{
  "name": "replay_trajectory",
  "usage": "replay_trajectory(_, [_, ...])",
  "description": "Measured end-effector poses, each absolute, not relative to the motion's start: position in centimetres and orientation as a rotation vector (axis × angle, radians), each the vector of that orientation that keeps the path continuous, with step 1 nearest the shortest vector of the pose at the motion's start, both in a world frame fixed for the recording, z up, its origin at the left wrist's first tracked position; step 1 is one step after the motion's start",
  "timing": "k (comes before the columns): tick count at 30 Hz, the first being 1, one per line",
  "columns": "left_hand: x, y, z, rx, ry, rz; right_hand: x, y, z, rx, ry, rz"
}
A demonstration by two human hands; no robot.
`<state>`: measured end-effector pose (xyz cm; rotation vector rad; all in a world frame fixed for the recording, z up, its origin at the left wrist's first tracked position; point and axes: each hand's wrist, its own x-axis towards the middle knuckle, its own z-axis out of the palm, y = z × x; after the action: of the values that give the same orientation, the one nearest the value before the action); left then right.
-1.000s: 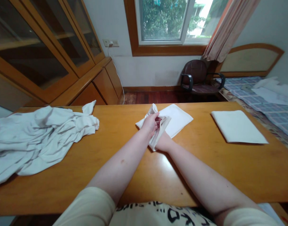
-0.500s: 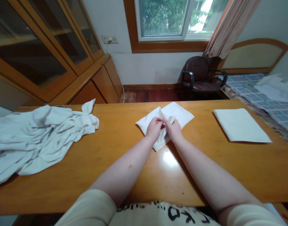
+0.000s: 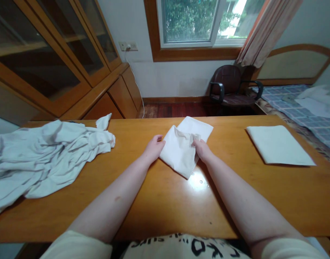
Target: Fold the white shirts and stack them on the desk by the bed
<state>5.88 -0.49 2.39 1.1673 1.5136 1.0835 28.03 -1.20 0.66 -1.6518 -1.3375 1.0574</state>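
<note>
A folded white cloth (image 3: 178, 151) lies at an angle on the wooden table in front of me, with one crumpled layer raised near its middle. My right hand (image 3: 204, 150) is closed on that layer, pinching its right side between thumb and fingers. At the cloth's left edge is my left hand (image 3: 154, 148), thumb and fingers apart; the thumb is close against the edge, and whether it touches the fabric is hard to tell.
A loose heap of white fabric (image 3: 51, 154) covers the left of the wooden table (image 3: 143, 205). On the right lies a neatly folded white cloth (image 3: 280, 145). Beyond the table stand a dark office chair (image 3: 227, 86), a glass-fronted cabinet (image 3: 73, 97) and a bed (image 3: 294, 104).
My left hand has left the cloth's middle and moved out to its left edge. My right hand still pinches the cloth, which has turned slightly and lies flatter on the left.
</note>
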Motion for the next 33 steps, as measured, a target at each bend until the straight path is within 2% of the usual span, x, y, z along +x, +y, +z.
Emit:
replay_trajectory(3, [5.0,-2.0,2.0,1.081,1.488,0.976,28.1,-1.1,0.5,-1.581,-1.230,1.101])
replay_trajectory(6, [4.5,-3.7,2.1,1.104,1.476,0.925,28.3,-1.0,0.8,-1.578,-1.226,0.978])
replay_trajectory(9, [4.1,-5.3,2.3,1.165,1.446,0.906,29.1,-1.1,2.0,-1.769,-1.371,0.862])
replay_trajectory(13, [3.9,-6.8,2.5,1.205,1.382,0.902,30.3,-1.6,4.1,-2.064,-1.605,1.104])
replay_trajectory(16, [4.2,-7.3,2.6,1.100,1.273,0.974,30.7,-2.5,4.7,-2.141,-1.734,1.024])
replay_trajectory(21, [4.6,-7.4,2.4,1.019,1.111,0.961,30.7,-4.9,3.9,-2.110,-1.704,0.911])
replay_trajectory(26, [4.8,-7.4,2.1,1.126,1.239,0.825,30.8,-6.4,3.0,-2.072,-1.632,0.800])
replay_trajectory(33, [4.5,-7.7,2.3,1.149,1.192,0.738,31.2,-6.3,2.2,-1.874,-1.484,1.026])
